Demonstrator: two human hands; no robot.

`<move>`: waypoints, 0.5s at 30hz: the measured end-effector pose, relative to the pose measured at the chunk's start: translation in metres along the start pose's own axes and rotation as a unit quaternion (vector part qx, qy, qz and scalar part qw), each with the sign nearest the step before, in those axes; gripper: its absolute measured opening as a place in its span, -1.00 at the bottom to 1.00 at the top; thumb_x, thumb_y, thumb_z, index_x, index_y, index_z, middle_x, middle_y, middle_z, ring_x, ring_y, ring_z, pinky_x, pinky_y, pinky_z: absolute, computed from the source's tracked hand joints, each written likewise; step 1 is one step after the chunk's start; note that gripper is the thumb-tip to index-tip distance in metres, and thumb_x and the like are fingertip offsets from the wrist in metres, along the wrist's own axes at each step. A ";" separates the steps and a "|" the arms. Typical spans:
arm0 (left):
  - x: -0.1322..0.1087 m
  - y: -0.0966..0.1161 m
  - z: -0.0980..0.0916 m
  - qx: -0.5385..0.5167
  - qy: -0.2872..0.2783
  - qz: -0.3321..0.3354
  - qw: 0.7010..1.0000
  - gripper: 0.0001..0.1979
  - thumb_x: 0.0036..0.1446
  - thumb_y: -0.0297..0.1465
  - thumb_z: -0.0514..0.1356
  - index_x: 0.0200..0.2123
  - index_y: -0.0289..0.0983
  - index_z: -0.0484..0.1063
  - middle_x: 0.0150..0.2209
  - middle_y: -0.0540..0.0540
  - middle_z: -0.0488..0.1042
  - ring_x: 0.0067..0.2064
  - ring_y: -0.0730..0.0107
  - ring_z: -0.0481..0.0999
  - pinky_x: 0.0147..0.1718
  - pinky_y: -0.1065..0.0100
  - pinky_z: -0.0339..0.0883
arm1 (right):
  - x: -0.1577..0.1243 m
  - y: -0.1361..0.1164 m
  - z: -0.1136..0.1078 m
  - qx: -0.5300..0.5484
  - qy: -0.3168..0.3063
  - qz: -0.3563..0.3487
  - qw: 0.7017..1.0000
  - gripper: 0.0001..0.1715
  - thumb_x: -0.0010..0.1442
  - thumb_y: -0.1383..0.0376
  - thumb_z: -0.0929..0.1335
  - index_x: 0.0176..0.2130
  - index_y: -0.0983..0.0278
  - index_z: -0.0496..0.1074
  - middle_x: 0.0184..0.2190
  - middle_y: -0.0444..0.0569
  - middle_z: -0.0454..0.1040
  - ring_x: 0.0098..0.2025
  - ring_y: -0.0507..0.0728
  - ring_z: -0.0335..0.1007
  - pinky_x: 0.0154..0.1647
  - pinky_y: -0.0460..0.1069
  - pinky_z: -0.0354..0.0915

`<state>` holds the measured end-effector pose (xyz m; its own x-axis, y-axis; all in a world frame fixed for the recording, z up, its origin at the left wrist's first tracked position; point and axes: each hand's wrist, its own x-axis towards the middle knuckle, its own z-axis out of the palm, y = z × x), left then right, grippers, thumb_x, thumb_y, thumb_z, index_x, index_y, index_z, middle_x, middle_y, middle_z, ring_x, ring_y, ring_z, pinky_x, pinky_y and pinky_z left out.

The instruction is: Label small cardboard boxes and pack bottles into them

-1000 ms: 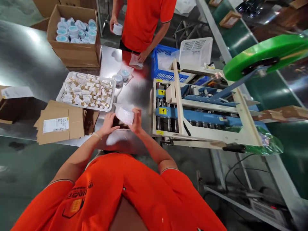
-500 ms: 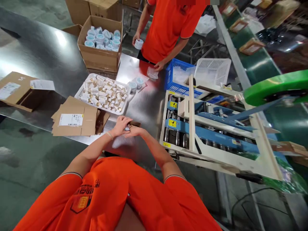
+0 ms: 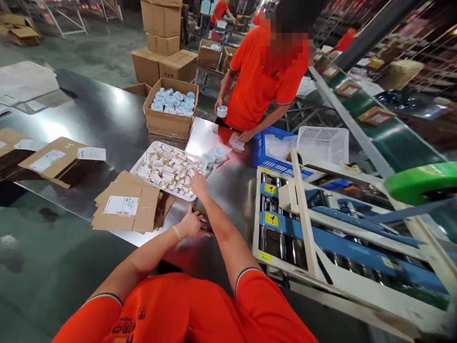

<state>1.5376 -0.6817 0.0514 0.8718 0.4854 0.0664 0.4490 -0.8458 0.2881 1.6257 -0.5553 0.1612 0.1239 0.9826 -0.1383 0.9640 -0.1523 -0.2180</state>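
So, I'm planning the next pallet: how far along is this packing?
Done: bagged jars lie beside the tray. In hand: the left hand rests on a small dark box, and the right hand reaches the tray's bottles; neither grip is clear. Left: the tray is heaped, and the carton is full of jars.

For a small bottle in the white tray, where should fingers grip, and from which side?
Probably pinch across the white body of a top-lying bottle, coming from above: the bottles lie flat and heaped, and the tray walls block the sides. The right hand is over its near corner.
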 end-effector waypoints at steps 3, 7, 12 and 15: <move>0.001 0.004 0.002 0.020 0.021 -0.017 0.999 -0.44 0.40 0.16 0.27 -0.05 -0.19 0.79 -0.06 -0.31 0.67 0.05 -0.11 0.54 0.35 -0.39 0.07 | -0.033 0.032 -0.027 -0.035 0.045 -0.030 0.998 -0.54 0.59 0.38 0.18 0.30 0.41 0.47 0.14 0.33 0.60 0.17 0.32 0.55 0.19 0.10 0.40; 0.002 0.005 0.000 0.017 0.013 -0.013 1.000 -0.46 0.39 0.15 0.29 -0.06 -0.18 0.79 -0.08 -0.28 0.66 0.02 -0.09 0.56 0.35 -0.41 0.10 | -0.105 0.082 -0.047 -0.094 0.019 -0.104 0.990 -0.62 0.49 0.38 0.28 0.12 0.31 0.61 -0.04 0.28 0.65 0.04 0.33 0.61 0.11 0.10 0.43; 0.005 0.003 0.001 0.009 -0.011 -0.013 1.000 -0.51 0.38 0.09 0.33 -0.05 -0.20 0.78 -0.08 -0.28 0.67 0.03 -0.12 0.57 0.37 -0.45 0.10 | -0.154 0.098 -0.004 -0.147 -0.169 -0.060 0.973 -0.72 0.29 0.41 0.47 -0.05 0.20 0.74 -0.08 0.34 0.72 0.06 0.45 0.72 0.08 0.15 0.53; 0.006 0.002 0.003 0.014 -0.011 -0.011 1.000 -0.56 0.37 0.04 0.36 -0.05 -0.19 0.79 -0.10 -0.28 0.67 0.04 -0.14 0.57 0.37 -0.45 0.09 | -0.145 0.092 0.026 -0.134 -0.216 -0.041 0.966 -0.74 0.19 0.43 0.52 -0.12 0.21 0.77 -0.07 0.30 0.75 0.08 0.50 0.75 0.11 0.16 0.59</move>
<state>1.5447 -0.6808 0.0495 0.8661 0.4984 0.0385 0.4726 -0.8415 0.2619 1.6906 -0.7144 0.1362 -0.0092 0.8456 -0.5337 0.9999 0.0137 0.0043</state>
